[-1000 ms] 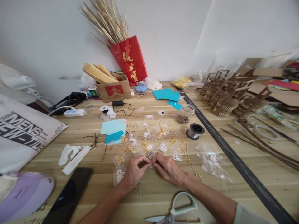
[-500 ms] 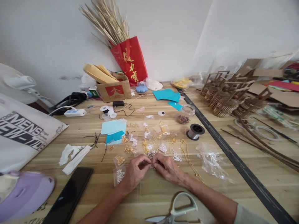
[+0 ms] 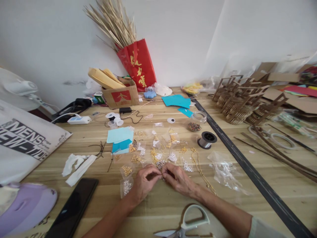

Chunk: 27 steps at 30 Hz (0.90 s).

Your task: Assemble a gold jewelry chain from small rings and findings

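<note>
head view: the white bag (image 3: pixel 22 142) at the left edge carries black print reading "mens", with a second line cut off. the red gift bag (image 3: pixel 137 64) against the wall bears gold characters and holds dried stalks (image 3: pixel 114 21). the cardboard box (image 3: pixel 121 94) beside it has a red label with a white mark and holds rolled tan paper.

the left hand (image 3: pixel 143 183) and right hand (image 3: pixel 178 180) meet fingertip to fingertip low on the wooden table (image 3: pixel 158 205), both pinched shut around a tiny piece (image 3: pixel 162 178) between them; it is too small to tell what it is. it sits just in front of the small clear packets (image 3: pixel 158 155) of gold and silver findings, which spread toward the wall. one packet (image 3: pixel 126 186) of silver bits lies just beside the left hand.

bare wood lies below the wrists as far as the scissors (image 3: pixel 189 221) at the near edge. the black phone (image 3: pixel 73 206) lies to the left, near that edge. a dark strip (image 3: pixel 245 168) runs diagonally to the right, with crumpled clear plastic (image 3: pixel 224 172) between it and the right hand.

a clear round tub (image 3: pixel 195 125) holds mixed beads, next to a spool (image 3: pixel 206 139) of silvery wire.
</note>
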Available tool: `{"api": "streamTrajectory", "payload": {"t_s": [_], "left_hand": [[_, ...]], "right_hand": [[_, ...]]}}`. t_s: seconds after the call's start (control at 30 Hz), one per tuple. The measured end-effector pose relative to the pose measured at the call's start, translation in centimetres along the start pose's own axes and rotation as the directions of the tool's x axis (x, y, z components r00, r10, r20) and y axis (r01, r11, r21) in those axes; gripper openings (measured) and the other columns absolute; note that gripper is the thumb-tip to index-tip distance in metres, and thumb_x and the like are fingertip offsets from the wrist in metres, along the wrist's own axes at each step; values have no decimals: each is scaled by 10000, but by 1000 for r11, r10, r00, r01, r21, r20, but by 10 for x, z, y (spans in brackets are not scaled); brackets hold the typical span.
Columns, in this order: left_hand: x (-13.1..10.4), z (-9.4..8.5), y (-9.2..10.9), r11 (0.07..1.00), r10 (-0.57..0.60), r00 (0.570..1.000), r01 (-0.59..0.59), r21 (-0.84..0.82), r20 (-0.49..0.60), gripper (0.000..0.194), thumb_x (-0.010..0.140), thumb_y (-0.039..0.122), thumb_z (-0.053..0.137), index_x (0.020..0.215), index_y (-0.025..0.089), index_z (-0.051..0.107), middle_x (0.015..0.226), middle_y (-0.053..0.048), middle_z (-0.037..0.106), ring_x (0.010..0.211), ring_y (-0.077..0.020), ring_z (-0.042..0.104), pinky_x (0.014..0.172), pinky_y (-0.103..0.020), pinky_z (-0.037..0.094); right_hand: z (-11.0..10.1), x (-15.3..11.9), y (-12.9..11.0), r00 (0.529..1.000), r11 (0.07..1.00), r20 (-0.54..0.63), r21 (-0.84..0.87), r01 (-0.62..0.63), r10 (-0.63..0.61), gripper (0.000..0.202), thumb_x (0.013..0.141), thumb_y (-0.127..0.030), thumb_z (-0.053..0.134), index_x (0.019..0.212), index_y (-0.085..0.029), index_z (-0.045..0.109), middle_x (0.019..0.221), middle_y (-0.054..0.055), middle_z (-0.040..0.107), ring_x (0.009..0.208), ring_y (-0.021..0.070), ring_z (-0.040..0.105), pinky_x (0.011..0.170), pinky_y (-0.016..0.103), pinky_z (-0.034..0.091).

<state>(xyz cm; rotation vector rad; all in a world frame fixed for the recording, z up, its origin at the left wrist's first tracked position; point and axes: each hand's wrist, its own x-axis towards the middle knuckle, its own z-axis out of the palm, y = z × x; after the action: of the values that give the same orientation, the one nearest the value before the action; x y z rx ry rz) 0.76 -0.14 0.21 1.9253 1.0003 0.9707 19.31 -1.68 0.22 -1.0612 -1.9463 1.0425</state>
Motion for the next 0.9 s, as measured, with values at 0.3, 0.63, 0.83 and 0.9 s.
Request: {"api": "streamTrajectory", "payload": {"t_s": [0.3, 0.63, 0.83, 0.9], "left_hand": [[1, -2, 3, 981, -162, 984, 169, -97, 75, 93, 806, 196, 600, 725, 160, 631, 752, -44, 667, 724, -173, 614, 690, -265, 467], [4, -7, 1, 933, -276, 960, 279, -227, 47, 132, 784, 264, 620, 718, 150, 631, 742, -53, 661, 718, -179, 603, 675, -269, 452], [5, -7, 0, 926, -285, 958, 284, -247, 34, 147, 781, 280, 626, 716, 149, 625, 746, -52, 661, 721, -175, 600, 682, -267, 452], [5, -7, -1, 928, -279, 960, 276, -248, 25, 148, 782, 281, 620, 711, 151, 618, 741, -46, 655, 719, -170, 594, 685, -264, 449]], "right_hand": [[1, 1, 1, 999, 998, -27, 53, -44, 46, 85, 873, -191, 504, 809, -168, 555, 679, -14, 506, 599, 110, 430, 546, 214, 329], [4, 1, 5, 992, 992, -82, 83, -92, 99, 94, 872, -217, 524, 820, -166, 583, 650, -23, 508, 570, 99, 424, 519, 212, 314], [4, 0, 8, 985, 989, -111, 81, -121, 130, 108, 862, -229, 543, 786, -158, 571, 618, -33, 503, 532, 83, 412, 483, 198, 303], [3, 1, 7, 985, 990, -111, 79, -120, 129, 116, 864, -235, 542, 786, -155, 574, 608, -33, 504, 520, 82, 411, 477, 198, 304]]}}
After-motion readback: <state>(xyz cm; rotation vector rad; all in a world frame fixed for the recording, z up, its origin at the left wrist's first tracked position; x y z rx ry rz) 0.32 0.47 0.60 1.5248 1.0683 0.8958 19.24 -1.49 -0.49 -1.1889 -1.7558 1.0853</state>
